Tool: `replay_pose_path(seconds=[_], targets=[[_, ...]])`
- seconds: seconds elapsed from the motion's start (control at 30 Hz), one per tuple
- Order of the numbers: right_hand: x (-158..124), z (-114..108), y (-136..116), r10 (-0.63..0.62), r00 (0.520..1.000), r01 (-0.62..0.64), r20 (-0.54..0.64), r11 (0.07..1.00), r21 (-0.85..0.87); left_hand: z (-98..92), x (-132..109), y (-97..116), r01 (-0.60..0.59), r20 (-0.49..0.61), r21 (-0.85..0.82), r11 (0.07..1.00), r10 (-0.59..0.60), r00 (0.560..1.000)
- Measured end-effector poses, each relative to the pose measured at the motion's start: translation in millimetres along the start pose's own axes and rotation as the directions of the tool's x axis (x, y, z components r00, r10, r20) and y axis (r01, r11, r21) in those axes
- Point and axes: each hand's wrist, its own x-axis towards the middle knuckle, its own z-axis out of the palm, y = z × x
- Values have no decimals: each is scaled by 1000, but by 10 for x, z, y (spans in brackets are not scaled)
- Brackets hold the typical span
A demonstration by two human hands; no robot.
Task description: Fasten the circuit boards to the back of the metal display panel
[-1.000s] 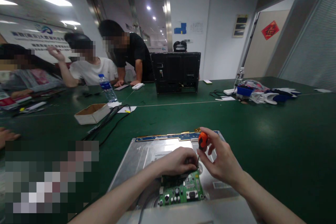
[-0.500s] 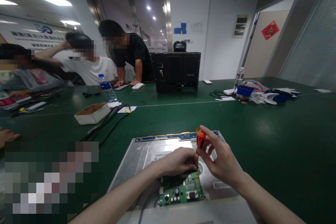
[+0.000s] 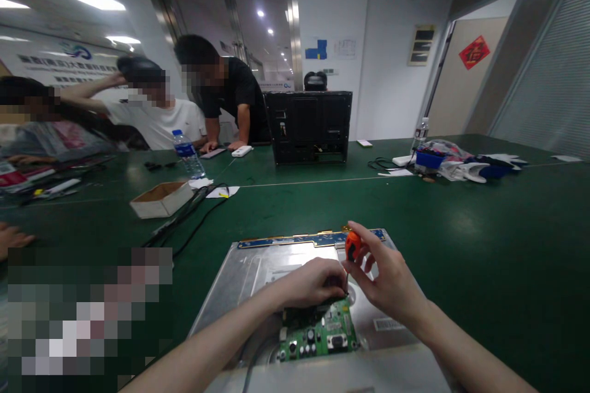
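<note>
Office rm, green worktop (image 3: 483, 264) across most of the view. Far side: back of a black monitor (image 3: 306, 129) standing upright, co-worker in dark shirt (image 3: 239, 89) leaning on the worktop to its left, another in white T-shirt (image 3: 159, 120) w/ one arm raised. Mid-left: blue-capped bottle (image 3: 188, 156), open box (image 3: 159, 204), black cables (image 3: 182, 214) just beside it.

Up front, metal panel (image 3: 239, 282) lies flat w/ blue strip board (image 3: 302, 240) along its far edge and green circuit board (image 3: 318, 334) nearer the person. Screwdriver (image 3: 353, 247), orange hdl, is abt upright over the green board's far R corner, shaft down. R hand (image 3: 387, 276) pinches the hdl btwn thumb & fingers, index at the top. L hand (image 3: 318, 282) is bent over the board's far edge, fingers curled right by the shaft; can't tell if they grip anything.
</note>
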Motion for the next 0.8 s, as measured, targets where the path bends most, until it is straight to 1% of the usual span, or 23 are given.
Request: replay_pose_path(seconds=[0.17,0.3,0.57,0.8], targets=[[1,-2,-2,20,1000,-20,11,1000,2,-4,-4,13,-4,-5,-2,1000,4,1000],[3,2,-2,6,1000,-6,13,1000,4,-4,-8,23,-5,-8,-3,1000,5,1000],[5,8,1,-13,1000,14,-17,1000,23,-24,-10,36,-13,-1,-12,1000,13,1000],[6,12,28,-29,997,31,-67,999,30,-33,-15,45,-3,-4,-17,1000,3,1000]])
